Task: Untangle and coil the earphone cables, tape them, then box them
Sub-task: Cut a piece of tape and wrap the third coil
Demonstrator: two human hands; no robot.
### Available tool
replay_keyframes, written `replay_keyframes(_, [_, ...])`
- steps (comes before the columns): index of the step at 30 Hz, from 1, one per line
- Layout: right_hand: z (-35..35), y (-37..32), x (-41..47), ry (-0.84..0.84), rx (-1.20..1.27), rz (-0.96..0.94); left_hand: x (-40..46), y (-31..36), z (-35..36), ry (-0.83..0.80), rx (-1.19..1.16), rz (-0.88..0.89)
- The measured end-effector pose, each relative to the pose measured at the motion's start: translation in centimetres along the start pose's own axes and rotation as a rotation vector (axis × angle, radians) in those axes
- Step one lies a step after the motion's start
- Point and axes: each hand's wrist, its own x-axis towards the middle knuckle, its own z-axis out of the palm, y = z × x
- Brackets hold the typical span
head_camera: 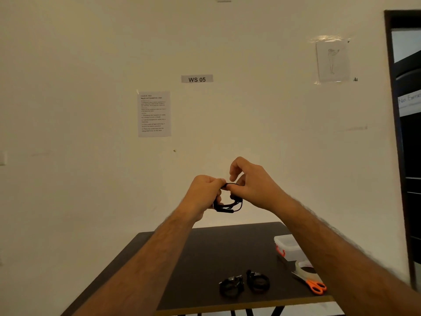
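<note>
Two bare forearms reach forward from the bottom edge, raised above a dark table (193, 258). Near the table's front edge lie two coiled earphone bundles (245, 284), side by side, probably finished and waiting to be boxed. Just right of them sit orange-handled scissors (313, 285) and a clear tape roll (304, 269), kept within reach for taping. Behind the tape stands a clear plastic box (288, 246) with red clasps; its contents cannot be made out. Further off, held in mid-air, the left hand (205, 193) grips a black earphone cable (227, 205) in curled fingers, while the right hand (252, 182) pinches its upper loop, seemingly winding the coil. Paper notices hang on the wall beyond.
</note>
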Motion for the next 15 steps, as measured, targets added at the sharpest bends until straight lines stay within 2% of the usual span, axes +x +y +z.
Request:
replay_keyframes(6, [-0.32, 0.00, 0.60, 0.007, 0.137, 0.178, -0.13, -0.69, 0.13, -0.019, 0.073, 0.027])
replay_keyframes(15, [0.09, 0.46, 1.03, 0.022, 0.107, 0.259, -0.32, -0.98, 0.68, -0.066, 0.084, 0.119])
